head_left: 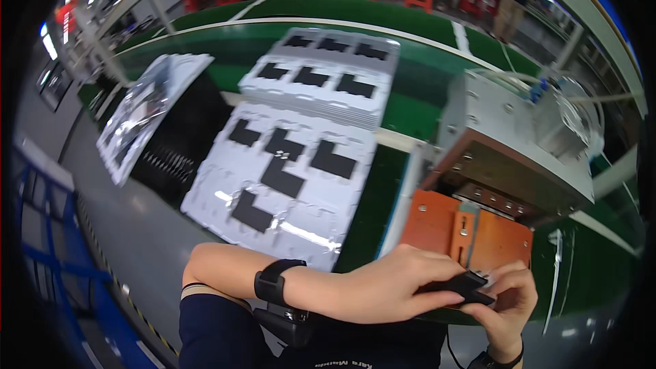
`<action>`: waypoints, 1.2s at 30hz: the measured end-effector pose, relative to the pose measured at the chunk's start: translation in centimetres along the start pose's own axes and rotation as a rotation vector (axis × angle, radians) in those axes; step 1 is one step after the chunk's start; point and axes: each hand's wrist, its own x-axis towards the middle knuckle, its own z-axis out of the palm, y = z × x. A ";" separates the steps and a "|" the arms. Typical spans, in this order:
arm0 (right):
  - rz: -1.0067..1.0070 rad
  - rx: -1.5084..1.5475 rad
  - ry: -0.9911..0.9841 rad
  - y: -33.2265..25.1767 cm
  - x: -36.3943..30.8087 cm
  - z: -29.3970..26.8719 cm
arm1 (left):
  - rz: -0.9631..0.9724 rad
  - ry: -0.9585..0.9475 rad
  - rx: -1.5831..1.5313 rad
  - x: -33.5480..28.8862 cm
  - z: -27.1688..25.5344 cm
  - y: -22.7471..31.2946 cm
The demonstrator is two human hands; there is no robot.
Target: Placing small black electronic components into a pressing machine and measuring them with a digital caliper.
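Observation:
Both my hands meet at the lower right, just in front of a metal press fixture with an orange plate [429, 222]. My left hand [389, 283] pinches a black sheet piece [459, 285] between thumb and fingers. At its other end my right hand [509, 301] also grips the piece, fingers curled. Part of the piece is covered by my fingers, and its full shape cannot be made out. A small pale bit shows between my hands, too small to name.
A white plastic tray [318, 222] with several L-shaped black pieces [333, 159] lies left of the fixture. Behind it stands a stack of similar trays [383, 96]. A clear-wrapped white tray [154, 102] leans over a black box [181, 143]. The metal press body [499, 130] overhangs the orange plate.

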 end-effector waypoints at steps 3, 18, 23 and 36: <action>0.187 0.130 0.137 0.5 0.6 -0.4 | -0.177 0.291 0.020 -4.9 -3.6 0.4; 0.253 -0.136 0.000 0.4 -0.5 -2.9 | -0.564 1.272 1.155 -23.2 -14.4 -8.8; 0.233 -0.145 -0.014 0.2 -0.3 -2.1 | -0.537 1.142 1.281 -24.0 -13.4 -8.4; 0.174 -0.073 0.017 0.1 -0.4 -2.2 | -0.222 0.238 1.285 -14.3 -12.6 -6.9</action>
